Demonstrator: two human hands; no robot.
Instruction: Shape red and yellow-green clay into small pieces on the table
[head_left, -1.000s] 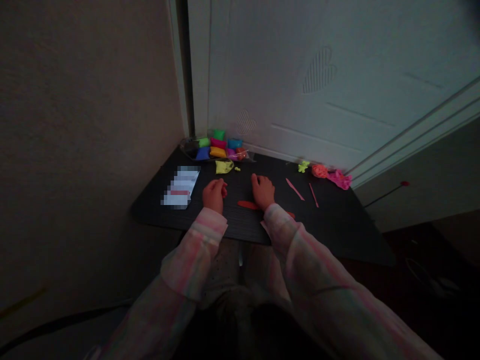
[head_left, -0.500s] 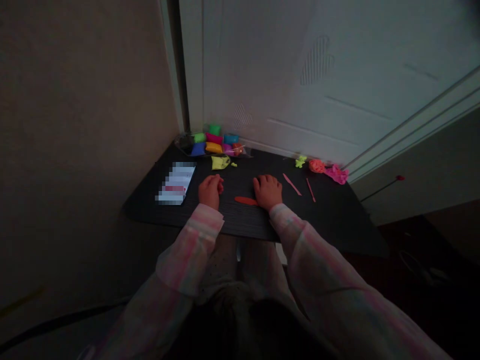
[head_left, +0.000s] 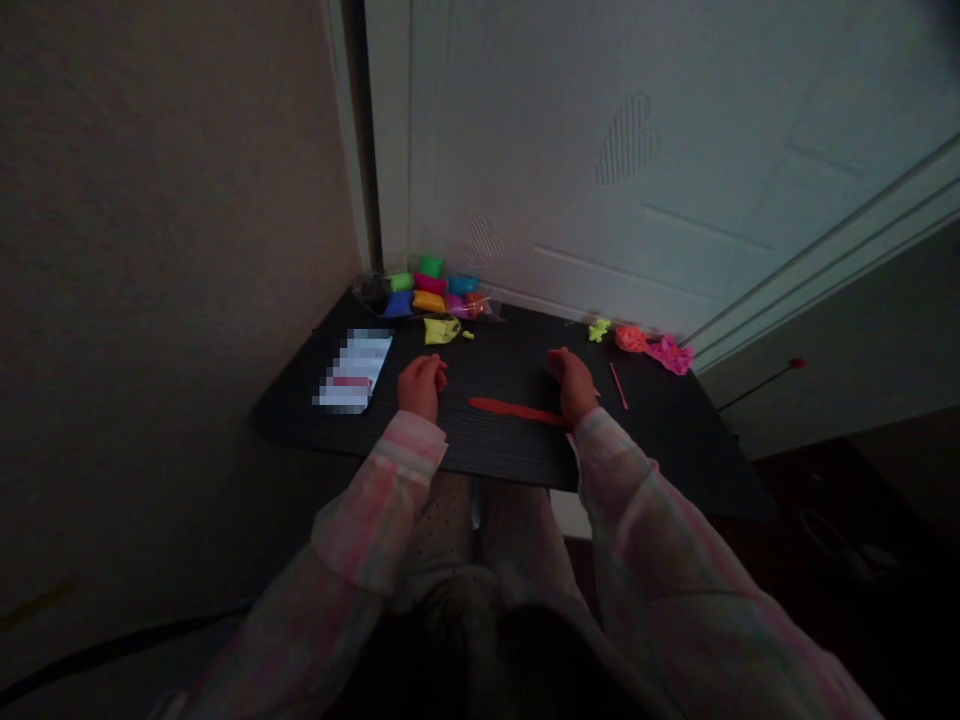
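Observation:
On the dark table lies a flat, thin orange-red strip point(head_left: 506, 408), probably modelling clay. My left hand point(head_left: 422, 385) rests to the left of it, with fingers curled into a loose fist; whatever may be inside is hidden. At the strip's right end is my right hand point(head_left: 575, 385), turned on its edge, fingers loosely bent and apart from the palm, with nothing visible in them. It covers most of a pink modelling tool, whose tip shows beside the wrist. A second thin pink tool point(head_left: 619, 386) lies farther right.
A phone point(head_left: 356, 370) with a blurred screen lies left. Behind stand a clear bag of colourful clay packets point(head_left: 429, 300), an opened yellow packet point(head_left: 441, 331) and a small yellow bit point(head_left: 468, 335). Yellow-green point(head_left: 598, 330), coral point(head_left: 631, 339) and pink pieces point(head_left: 670, 355) sit back right, against a white door point(head_left: 525, 150).
My right hand has lifted off the strip, moved right and turned onto its edge, uncovering the strip's right part and hiding one pink tool. My left hand has stayed in place.

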